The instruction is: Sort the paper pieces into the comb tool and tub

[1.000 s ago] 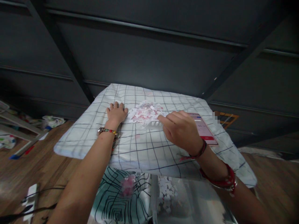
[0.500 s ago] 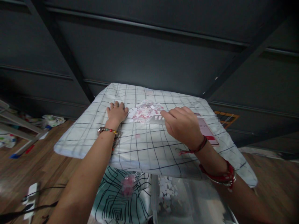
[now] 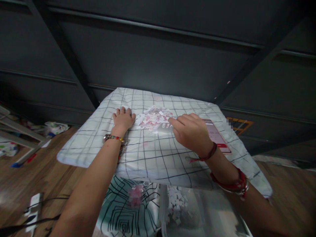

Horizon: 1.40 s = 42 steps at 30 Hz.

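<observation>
On the checked cloth lies a heap of small white and pink paper scraps (image 3: 154, 118). My right hand (image 3: 191, 133) is closed around a white slotted plastic scoop (image 3: 165, 127), whose front end meets the near right side of the heap. Most of its handle is hidden in my fist. To the left of the scraps, my left hand (image 3: 123, 119) rests flat on the cloth with its fingers spread, holding nothing. A phone (image 3: 218, 140) with a lit screen lies just right of my right hand, partly covered by it.
The table (image 3: 158, 154) wears a white checked cloth and stands against a dark panelled wall (image 3: 153, 62). Below its near edge are a clear plastic bin (image 3: 182, 214) with white scraps and a teal patterned cloth (image 3: 118, 207) bearing a pink packet. A power strip (image 3: 34, 210) lies on the floor.
My right hand has shifted slightly to the left with the scoop, which now sits a little differently at the heap's edge. More of the phone shows. My left hand has stayed put.
</observation>
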### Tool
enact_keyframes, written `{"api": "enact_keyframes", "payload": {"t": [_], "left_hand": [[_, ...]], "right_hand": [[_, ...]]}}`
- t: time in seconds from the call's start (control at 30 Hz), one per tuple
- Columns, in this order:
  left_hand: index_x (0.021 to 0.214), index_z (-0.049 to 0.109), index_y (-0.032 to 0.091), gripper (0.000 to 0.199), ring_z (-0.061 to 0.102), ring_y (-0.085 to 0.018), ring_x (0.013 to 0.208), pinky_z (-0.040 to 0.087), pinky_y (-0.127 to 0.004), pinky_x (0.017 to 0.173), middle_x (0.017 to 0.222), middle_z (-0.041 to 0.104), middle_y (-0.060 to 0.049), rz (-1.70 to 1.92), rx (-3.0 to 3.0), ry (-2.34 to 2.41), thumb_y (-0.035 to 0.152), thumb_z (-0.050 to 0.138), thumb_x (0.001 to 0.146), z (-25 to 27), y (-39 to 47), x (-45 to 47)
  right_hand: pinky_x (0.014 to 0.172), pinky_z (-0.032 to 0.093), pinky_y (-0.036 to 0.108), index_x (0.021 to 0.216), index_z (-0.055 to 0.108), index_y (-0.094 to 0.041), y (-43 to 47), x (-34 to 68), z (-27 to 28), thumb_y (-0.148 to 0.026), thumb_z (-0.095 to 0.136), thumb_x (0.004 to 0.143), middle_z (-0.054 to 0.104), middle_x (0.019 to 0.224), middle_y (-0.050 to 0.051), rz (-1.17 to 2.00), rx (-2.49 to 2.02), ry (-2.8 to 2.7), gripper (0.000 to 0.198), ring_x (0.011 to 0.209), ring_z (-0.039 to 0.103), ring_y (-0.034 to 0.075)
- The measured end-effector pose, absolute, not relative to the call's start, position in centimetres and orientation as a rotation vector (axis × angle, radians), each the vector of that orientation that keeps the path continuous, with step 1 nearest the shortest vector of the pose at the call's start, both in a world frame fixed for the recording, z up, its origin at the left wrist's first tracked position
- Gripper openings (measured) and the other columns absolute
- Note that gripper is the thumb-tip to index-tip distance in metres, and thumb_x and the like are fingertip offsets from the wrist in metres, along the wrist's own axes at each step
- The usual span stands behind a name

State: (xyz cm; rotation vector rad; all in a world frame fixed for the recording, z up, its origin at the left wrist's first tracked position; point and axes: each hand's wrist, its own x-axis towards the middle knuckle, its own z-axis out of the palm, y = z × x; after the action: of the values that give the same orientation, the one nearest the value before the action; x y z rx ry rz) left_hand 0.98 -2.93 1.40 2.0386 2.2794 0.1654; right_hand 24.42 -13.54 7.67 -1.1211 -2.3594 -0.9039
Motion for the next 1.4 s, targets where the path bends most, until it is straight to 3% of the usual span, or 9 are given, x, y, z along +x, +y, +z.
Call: {"api": "enact_keyframes", "payload": {"t": [0.37, 1.4], "left_hand": [[0.146, 0.041, 0.019, 0.059, 0.025, -0.035, 0.145, 0.027, -0.054, 0.113, 0.158, 0.031, -0.012, 0.167, 2.025, 2.274, 0.042, 0.024, 0.094, 1.6, -2.9, 1.0], [0.146, 0.041, 0.017, 0.059, 0.023, -0.037, 0.146, 0.026, -0.055, 0.113, 0.158, 0.03, -0.014, 0.206, 2.03, 2.247, 0.041, 0.025, 0.095, 1.5, -3.0, 1.0]], "right_hand": [[0.065, 0.028, 0.031, 0.08, 0.067, -0.019, -15.7, 24.8, 9.2, -0.01, 0.041, 0.081, 0.056, 0.062, 0.001, -0.622, -1.077, -2.458, 0.027, 0.062, 0.042, 0.016], [0.064, 0.029, 0.032, 0.081, 0.068, -0.017, -15.5, 27.4, 8.7, -0.012, 0.045, 0.081, 0.056, 0.06, 0.002, -0.939, -1.215, -2.32, 0.024, 0.061, 0.043, 0.018]]}}
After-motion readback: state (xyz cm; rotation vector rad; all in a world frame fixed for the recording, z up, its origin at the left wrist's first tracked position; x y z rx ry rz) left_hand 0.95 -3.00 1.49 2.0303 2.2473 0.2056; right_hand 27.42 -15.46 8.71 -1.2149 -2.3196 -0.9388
